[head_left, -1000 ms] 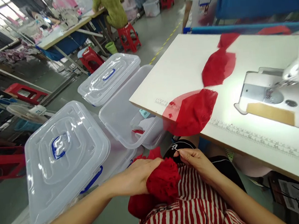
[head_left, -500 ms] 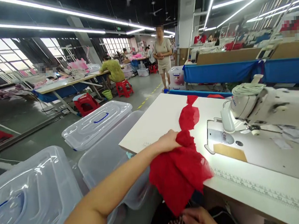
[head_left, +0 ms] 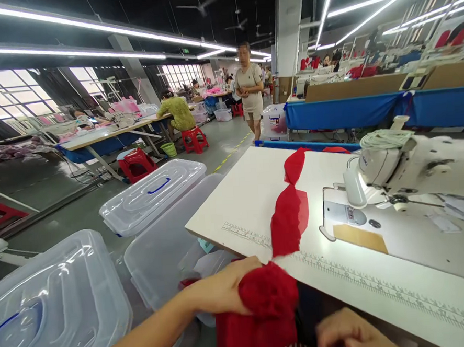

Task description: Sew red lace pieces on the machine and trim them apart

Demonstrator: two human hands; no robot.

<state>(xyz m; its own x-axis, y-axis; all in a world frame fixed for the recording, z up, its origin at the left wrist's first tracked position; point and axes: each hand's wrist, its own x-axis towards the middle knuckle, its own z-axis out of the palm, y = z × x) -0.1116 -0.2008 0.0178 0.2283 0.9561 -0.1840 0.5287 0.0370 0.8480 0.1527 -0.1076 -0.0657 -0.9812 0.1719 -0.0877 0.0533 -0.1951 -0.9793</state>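
Note:
Bunched red fabric (head_left: 268, 291) hangs in my left hand (head_left: 233, 286), whose fingers are closed on it just off the table's front edge. A strip of red pieces runs on from the bunch across the tabletop: a larger piece (head_left: 288, 222) and, beyond it, a smaller one (head_left: 295, 165). My right hand (head_left: 354, 333), low at the bottom edge, is apart from the fabric. Its fingers are curled and slightly blurred, and whatever lies inside them, if anything, is hidden. On the right stands a white sewing machine (head_left: 412, 162), its lamp lit.
The white table (head_left: 226, 200) has a ruler scale (head_left: 364, 278) along its front edge. Clear plastic bins (head_left: 158, 251) with lids (head_left: 154, 194) crowd the left side. A person (head_left: 250, 88) stands in the aisle beyond; another sits on a red stool (head_left: 194, 140).
My left hand has drawn the red fabric down toward me, over the table's edge, and the strip has slid nearer. My right hand has moved right, away from the fabric's lower tip.

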